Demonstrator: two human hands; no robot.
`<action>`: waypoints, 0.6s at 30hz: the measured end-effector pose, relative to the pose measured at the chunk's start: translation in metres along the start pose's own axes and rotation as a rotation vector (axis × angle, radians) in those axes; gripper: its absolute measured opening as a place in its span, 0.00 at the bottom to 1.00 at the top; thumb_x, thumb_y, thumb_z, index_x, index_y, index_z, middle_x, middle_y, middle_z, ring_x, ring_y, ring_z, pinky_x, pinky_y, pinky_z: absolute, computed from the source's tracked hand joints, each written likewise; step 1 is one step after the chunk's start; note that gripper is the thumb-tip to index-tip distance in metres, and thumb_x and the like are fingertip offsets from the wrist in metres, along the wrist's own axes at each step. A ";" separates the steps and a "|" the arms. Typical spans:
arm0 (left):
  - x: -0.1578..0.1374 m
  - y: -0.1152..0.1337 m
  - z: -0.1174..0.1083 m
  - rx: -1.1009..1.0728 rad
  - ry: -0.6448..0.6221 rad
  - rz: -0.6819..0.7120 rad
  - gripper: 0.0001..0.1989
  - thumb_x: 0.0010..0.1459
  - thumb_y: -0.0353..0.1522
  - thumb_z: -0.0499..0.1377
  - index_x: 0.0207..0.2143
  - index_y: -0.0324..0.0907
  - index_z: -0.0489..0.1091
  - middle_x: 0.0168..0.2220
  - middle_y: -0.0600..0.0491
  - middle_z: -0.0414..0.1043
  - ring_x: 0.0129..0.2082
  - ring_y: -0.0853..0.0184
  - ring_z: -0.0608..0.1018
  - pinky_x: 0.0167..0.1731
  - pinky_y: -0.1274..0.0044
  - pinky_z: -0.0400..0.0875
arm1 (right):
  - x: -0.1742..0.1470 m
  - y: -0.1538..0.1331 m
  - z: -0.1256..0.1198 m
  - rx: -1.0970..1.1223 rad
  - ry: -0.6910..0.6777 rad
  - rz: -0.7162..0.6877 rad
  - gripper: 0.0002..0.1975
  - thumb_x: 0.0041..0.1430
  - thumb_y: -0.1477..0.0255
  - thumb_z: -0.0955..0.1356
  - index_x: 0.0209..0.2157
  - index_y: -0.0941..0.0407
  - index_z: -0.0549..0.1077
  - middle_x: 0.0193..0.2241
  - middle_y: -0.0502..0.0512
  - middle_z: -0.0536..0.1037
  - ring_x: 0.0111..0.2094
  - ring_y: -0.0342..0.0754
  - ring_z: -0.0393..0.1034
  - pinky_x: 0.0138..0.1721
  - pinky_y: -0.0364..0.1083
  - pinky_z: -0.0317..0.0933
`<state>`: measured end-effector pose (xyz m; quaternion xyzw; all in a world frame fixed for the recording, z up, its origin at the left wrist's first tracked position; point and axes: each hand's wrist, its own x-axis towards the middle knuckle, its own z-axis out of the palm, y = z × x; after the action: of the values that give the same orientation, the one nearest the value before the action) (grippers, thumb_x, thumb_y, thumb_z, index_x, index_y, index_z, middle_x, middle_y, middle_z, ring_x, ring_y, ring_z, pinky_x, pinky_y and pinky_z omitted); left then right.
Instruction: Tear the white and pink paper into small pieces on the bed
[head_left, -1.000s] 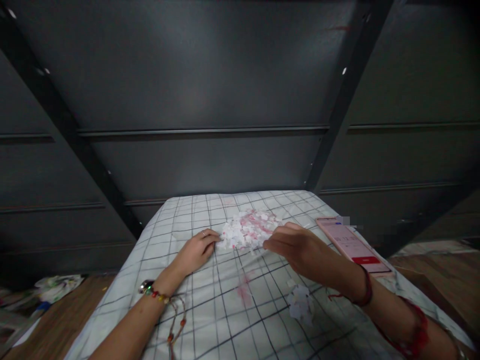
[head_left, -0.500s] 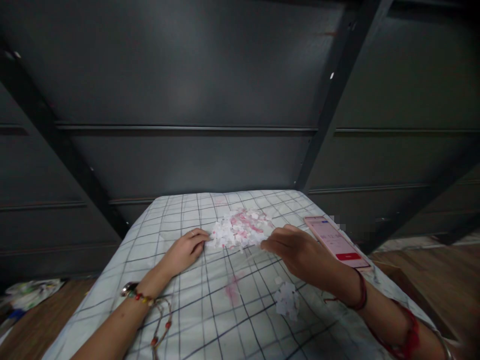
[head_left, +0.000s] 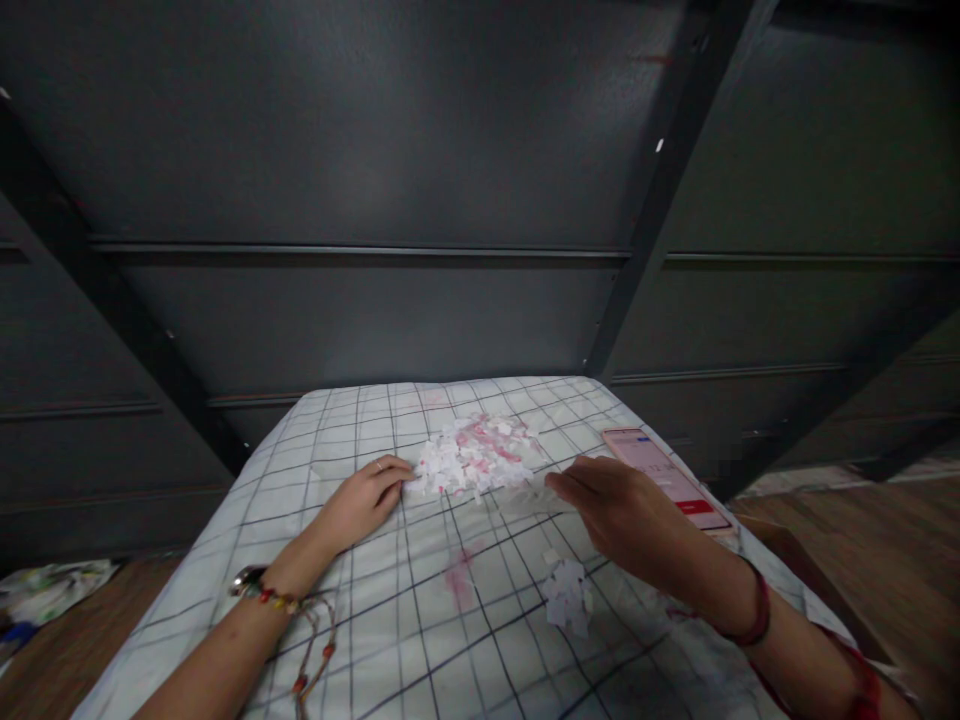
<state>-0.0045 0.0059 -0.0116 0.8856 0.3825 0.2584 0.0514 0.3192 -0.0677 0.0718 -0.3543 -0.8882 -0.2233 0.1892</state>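
Observation:
A heap of small torn paper scraps [head_left: 472,460], white with pink patches, lies on a checked cloth [head_left: 375,640]. My left hand [head_left: 371,500] rests flat at the heap's left edge, its outstretched fingertips touching or almost touching the scraps. On the other side, my right hand [head_left: 607,495] is held just off the heap's right edge with fingers and thumb pinched together. Whatever lies between those fingertips is too small to make out. Nearer to me is a smaller pile of white scraps [head_left: 568,598], below my right hand.
A phone [head_left: 675,485] with a lit pink screen lies along the cloth's right edge, partly behind my right hand. A pink stain [head_left: 460,578] marks the cloth. Dark metal panels [head_left: 390,325] stand behind the table. Crumpled bags [head_left: 56,590] lie on the floor at left.
My right hand has drawn a little to the right, away from the heap, its fingers still pinched. My left hand stays by the heap. The view has shifted slightly.

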 end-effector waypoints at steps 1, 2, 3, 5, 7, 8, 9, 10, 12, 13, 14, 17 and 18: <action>0.000 0.000 0.000 -0.003 0.003 0.001 0.13 0.57 0.25 0.48 0.40 0.43 0.69 0.42 0.52 0.69 0.43 0.67 0.72 0.46 0.71 0.68 | 0.001 -0.002 -0.001 0.008 0.007 -0.008 0.15 0.45 0.88 0.59 0.32 0.59 0.70 0.23 0.53 0.70 0.26 0.45 0.62 0.29 0.43 0.54; 0.000 -0.001 0.000 -0.005 0.004 0.000 0.13 0.57 0.25 0.48 0.40 0.43 0.69 0.42 0.51 0.69 0.43 0.67 0.72 0.46 0.71 0.68 | 0.002 -0.002 -0.001 0.007 0.011 -0.015 0.16 0.45 0.88 0.59 0.33 0.59 0.69 0.24 0.53 0.70 0.26 0.45 0.62 0.30 0.43 0.54; 0.000 -0.001 0.000 -0.007 0.005 0.001 0.13 0.57 0.25 0.47 0.40 0.42 0.69 0.42 0.51 0.69 0.43 0.67 0.72 0.46 0.71 0.68 | 0.002 -0.003 0.000 -0.005 0.017 -0.018 0.16 0.46 0.88 0.59 0.34 0.60 0.69 0.24 0.53 0.71 0.26 0.45 0.62 0.30 0.43 0.54; 0.000 0.000 -0.001 -0.008 -0.001 0.005 0.13 0.58 0.25 0.47 0.40 0.42 0.68 0.42 0.51 0.69 0.43 0.67 0.72 0.46 0.71 0.68 | 0.003 -0.002 0.003 -0.048 0.025 -0.014 0.17 0.46 0.88 0.58 0.35 0.60 0.69 0.24 0.53 0.71 0.25 0.46 0.62 0.29 0.44 0.54; 0.001 0.001 -0.001 -0.006 -0.006 0.006 0.13 0.58 0.25 0.47 0.40 0.42 0.68 0.42 0.50 0.69 0.43 0.67 0.72 0.46 0.71 0.68 | 0.003 -0.001 0.007 -0.083 0.022 -0.004 0.17 0.45 0.88 0.58 0.34 0.60 0.69 0.23 0.53 0.70 0.24 0.46 0.61 0.27 0.44 0.54; 0.001 0.002 -0.001 -0.006 -0.005 0.005 0.13 0.58 0.25 0.47 0.41 0.42 0.68 0.42 0.50 0.69 0.43 0.67 0.72 0.46 0.71 0.68 | 0.003 -0.002 0.009 -0.085 0.017 -0.001 0.17 0.45 0.88 0.58 0.34 0.60 0.70 0.23 0.53 0.70 0.24 0.46 0.61 0.28 0.44 0.54; 0.001 0.002 -0.002 -0.007 -0.003 0.004 0.13 0.58 0.25 0.47 0.41 0.42 0.69 0.42 0.50 0.69 0.43 0.67 0.72 0.46 0.71 0.68 | 0.003 -0.003 0.009 -0.070 0.011 -0.003 0.17 0.44 0.89 0.58 0.34 0.60 0.70 0.23 0.54 0.71 0.25 0.46 0.61 0.28 0.45 0.55; 0.001 0.002 -0.001 -0.009 0.000 0.002 0.14 0.58 0.25 0.47 0.41 0.42 0.69 0.42 0.50 0.69 0.43 0.67 0.72 0.46 0.71 0.68 | 0.003 -0.005 0.009 -0.043 0.003 -0.009 0.18 0.44 0.89 0.58 0.34 0.60 0.70 0.24 0.54 0.72 0.25 0.46 0.62 0.29 0.45 0.56; 0.001 0.002 -0.001 -0.009 0.001 0.001 0.14 0.58 0.25 0.47 0.41 0.42 0.69 0.42 0.50 0.69 0.42 0.67 0.72 0.46 0.70 0.68 | 0.004 -0.008 0.007 0.030 -0.004 -0.017 0.18 0.43 0.89 0.58 0.34 0.60 0.70 0.26 0.54 0.73 0.27 0.45 0.63 0.32 0.44 0.57; 0.001 0.001 -0.001 -0.008 0.000 0.000 0.14 0.58 0.25 0.47 0.41 0.42 0.69 0.42 0.50 0.69 0.42 0.67 0.72 0.45 0.70 0.68 | 0.004 -0.010 0.005 0.062 -0.009 -0.020 0.18 0.43 0.89 0.58 0.34 0.60 0.69 0.26 0.53 0.73 0.28 0.45 0.64 0.32 0.44 0.58; 0.000 0.001 -0.001 -0.006 -0.001 -0.001 0.14 0.58 0.25 0.47 0.41 0.42 0.69 0.42 0.50 0.69 0.42 0.67 0.72 0.45 0.71 0.68 | 0.004 -0.010 0.004 0.082 -0.011 -0.021 0.18 0.44 0.89 0.58 0.35 0.60 0.69 0.26 0.53 0.73 0.28 0.45 0.64 0.33 0.44 0.58; 0.000 0.001 -0.001 -0.001 -0.003 -0.005 0.14 0.57 0.25 0.48 0.41 0.42 0.69 0.42 0.51 0.69 0.42 0.67 0.72 0.45 0.72 0.69 | 0.004 -0.008 0.004 0.054 0.016 -0.019 0.19 0.45 0.89 0.58 0.37 0.61 0.69 0.27 0.54 0.73 0.29 0.45 0.64 0.33 0.44 0.59; 0.000 0.001 -0.001 -0.001 -0.003 -0.006 0.14 0.57 0.25 0.47 0.41 0.42 0.69 0.41 0.51 0.69 0.42 0.67 0.72 0.45 0.72 0.69 | 0.004 -0.007 0.005 0.022 0.031 -0.017 0.19 0.45 0.89 0.58 0.38 0.61 0.69 0.27 0.55 0.73 0.28 0.46 0.64 0.32 0.45 0.58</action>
<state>-0.0042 0.0054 -0.0106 0.8847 0.3850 0.2572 0.0531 0.3108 -0.0670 0.0675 -0.3411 -0.8905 -0.2206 0.2051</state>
